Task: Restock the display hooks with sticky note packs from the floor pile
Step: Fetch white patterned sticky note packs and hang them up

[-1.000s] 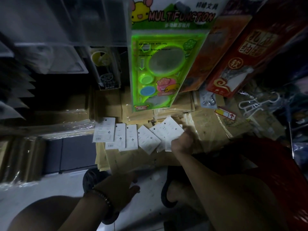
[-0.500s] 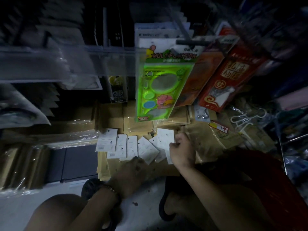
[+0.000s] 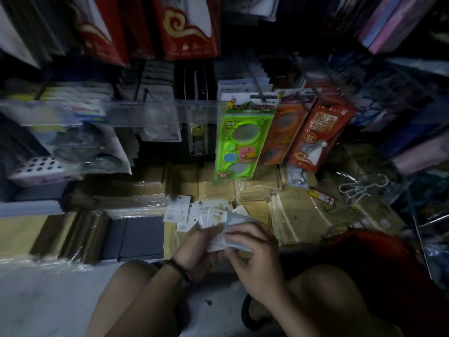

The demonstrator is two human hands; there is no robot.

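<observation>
Both my hands meet low in the middle of the head view, over a blurred bunch of sticky note packs (image 3: 220, 221) lifted off the pile. My left hand (image 3: 202, 246) grips the bunch from below and the left, a bead bracelet on its wrist. My right hand (image 3: 252, 249) closes over its right side. A few white packs (image 3: 177, 211) still lie flat on brown wrapped bundles (image 3: 296, 215) on the floor. Display hooks (image 3: 261, 92) jut out above, carrying hanging cards.
A green stencil pack (image 3: 241, 144), an orange pack (image 3: 283, 132) and a red packet (image 3: 315, 139) hang low over the pile. A clear shelf rail (image 3: 145, 110) crosses at left. White hangers (image 3: 359, 188) lie at right. My bare knees frame the white floor (image 3: 48, 300).
My hands came together and gathered packs off the floor row into one bunch. My head tilted up, bringing more of the hanging goods into view.
</observation>
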